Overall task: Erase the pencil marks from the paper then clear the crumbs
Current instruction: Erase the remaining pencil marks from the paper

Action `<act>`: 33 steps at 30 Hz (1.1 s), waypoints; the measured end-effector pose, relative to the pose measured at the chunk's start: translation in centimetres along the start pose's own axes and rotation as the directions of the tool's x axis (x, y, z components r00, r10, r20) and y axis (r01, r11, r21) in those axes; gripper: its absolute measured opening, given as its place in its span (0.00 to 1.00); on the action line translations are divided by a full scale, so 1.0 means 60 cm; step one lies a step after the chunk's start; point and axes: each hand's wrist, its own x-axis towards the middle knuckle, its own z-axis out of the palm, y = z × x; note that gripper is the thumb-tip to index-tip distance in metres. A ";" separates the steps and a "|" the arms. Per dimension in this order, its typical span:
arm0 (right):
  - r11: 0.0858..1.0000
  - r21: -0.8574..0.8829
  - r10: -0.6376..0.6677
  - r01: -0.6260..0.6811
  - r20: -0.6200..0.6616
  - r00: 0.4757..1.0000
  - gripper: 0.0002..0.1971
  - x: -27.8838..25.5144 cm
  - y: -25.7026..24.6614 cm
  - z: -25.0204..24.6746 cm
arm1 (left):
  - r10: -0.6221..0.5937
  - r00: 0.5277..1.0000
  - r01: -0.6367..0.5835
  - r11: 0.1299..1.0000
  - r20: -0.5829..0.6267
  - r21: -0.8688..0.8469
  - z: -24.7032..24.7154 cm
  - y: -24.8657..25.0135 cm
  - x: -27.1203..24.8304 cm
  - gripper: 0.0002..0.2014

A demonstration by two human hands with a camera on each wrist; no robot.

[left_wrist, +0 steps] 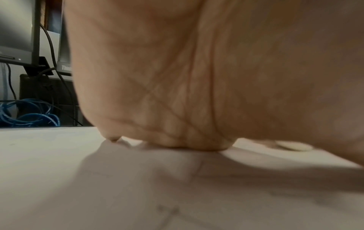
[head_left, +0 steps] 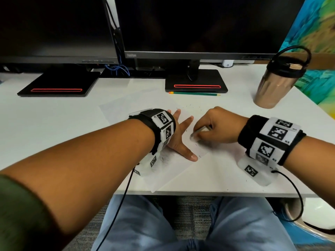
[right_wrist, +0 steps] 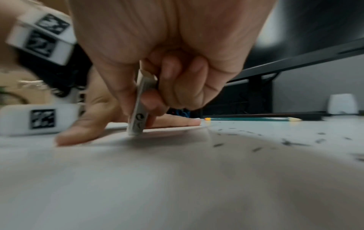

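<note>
Left hand point(head_left: 178, 134) is lying flat, fingers spread, pressing the thin white paper sheet point(head_left: 181, 171) at frame centre. Right hand point(head_left: 215, 126) is pinching a small grey-white block eraser point(right_wrist: 138, 115), its lower end touching the paper. Dark crumbs point(right_wrist: 285, 142) are lying right. Paper looks light, creasable: keep pinning beside the rubbing.

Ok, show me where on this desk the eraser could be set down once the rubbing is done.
Bare desk lies left of the paper, in front of the left monitor base. Another strip lies between the right hand and the tumbler. Crowded: the paper under both hands, left hand included, and the crumbs by the pencil.
</note>
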 end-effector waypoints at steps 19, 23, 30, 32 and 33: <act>0.993 -0.112 -0.055 0.042 -0.117 0.992 0.07 -0.011 0.020 -0.059 | -0.039 0.999 0.039 0.985 0.001 -0.166 -0.019 -0.059 -0.048 0.66; 0.991 -0.092 -0.092 0.092 0.001 0.996 0.08 0.024 -0.024 -0.046 | -0.009 1.000 0.011 0.991 0.017 -0.130 0.020 -0.079 -0.052 0.69; 0.973 -0.227 -0.028 0.031 0.016 0.999 0.12 0.072 -0.051 0.002 | 0.001 1.000 0.004 0.987 0.026 -0.163 0.052 -0.075 -0.027 0.72; 0.971 -0.219 -0.088 0.093 0.034 0.996 0.11 0.067 -0.061 0.016 | -0.009 0.999 0.014 0.990 0.037 -0.143 0.049 -0.072 -0.026 0.71; 0.971 -0.176 -0.150 0.159 0.063 0.987 0.11 0.061 -0.070 0.022 | -0.009 0.999 0.014 0.991 0.038 -0.136 0.048 -0.071 -0.026 0.70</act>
